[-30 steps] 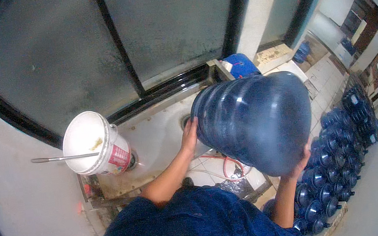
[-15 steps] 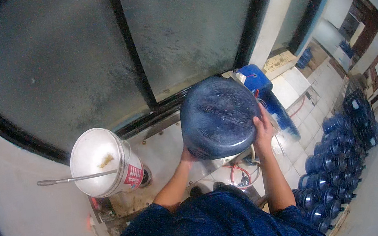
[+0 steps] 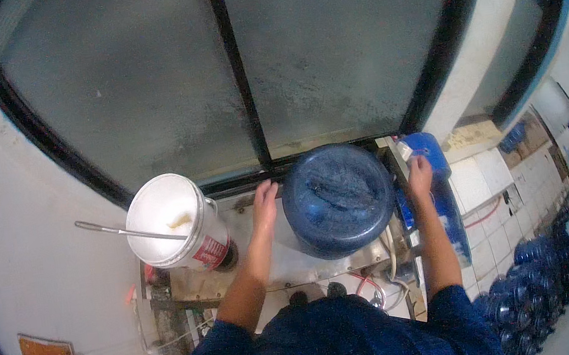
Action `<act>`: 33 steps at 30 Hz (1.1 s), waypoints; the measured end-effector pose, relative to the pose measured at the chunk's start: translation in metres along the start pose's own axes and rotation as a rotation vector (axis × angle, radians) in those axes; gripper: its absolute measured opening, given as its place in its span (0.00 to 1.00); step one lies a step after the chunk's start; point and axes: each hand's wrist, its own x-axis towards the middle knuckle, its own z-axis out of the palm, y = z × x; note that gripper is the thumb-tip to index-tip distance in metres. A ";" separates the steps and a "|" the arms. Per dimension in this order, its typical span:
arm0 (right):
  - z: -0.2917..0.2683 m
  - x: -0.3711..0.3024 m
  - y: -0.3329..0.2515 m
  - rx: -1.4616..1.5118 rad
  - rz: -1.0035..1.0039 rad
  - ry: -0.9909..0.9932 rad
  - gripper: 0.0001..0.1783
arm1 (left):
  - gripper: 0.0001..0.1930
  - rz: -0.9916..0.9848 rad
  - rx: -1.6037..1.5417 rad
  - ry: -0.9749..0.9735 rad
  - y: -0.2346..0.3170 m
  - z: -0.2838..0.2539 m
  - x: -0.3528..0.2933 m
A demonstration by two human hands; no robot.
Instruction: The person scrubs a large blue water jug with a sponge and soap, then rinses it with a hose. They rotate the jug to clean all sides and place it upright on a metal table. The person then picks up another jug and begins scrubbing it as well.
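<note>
A large blue water jug [image 3: 338, 203] stands with its broad base facing up on a pale bench [image 3: 288, 259] against the window. My left hand [image 3: 266, 205] hovers just off the jug's left side, holding nothing, with its fingers loosely extended. On the other side, my right hand [image 3: 420, 177] is raised a little away from the jug. Its fingers are slightly bent and I see nothing in them. The jug's neck is hidden beneath its body.
Left of the jug is a white lidded bucket [image 3: 159, 208] with a long metal rod [image 3: 130, 232] across its lid. A blue container [image 3: 424, 148] stands at right. Hoses [image 3: 393, 289] hang by the bench. Several blue jugs [image 3: 530, 296] are piled on the tiled floor at lower right.
Both hands held the jug half a second ago; they have let go and moved apart to either side. The jug now rests on the bench, and my view has shifted.
</note>
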 end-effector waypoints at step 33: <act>-0.036 0.019 0.175 -0.057 0.486 -0.822 0.44 | 0.14 0.162 1.644 -0.949 0.192 0.004 -0.093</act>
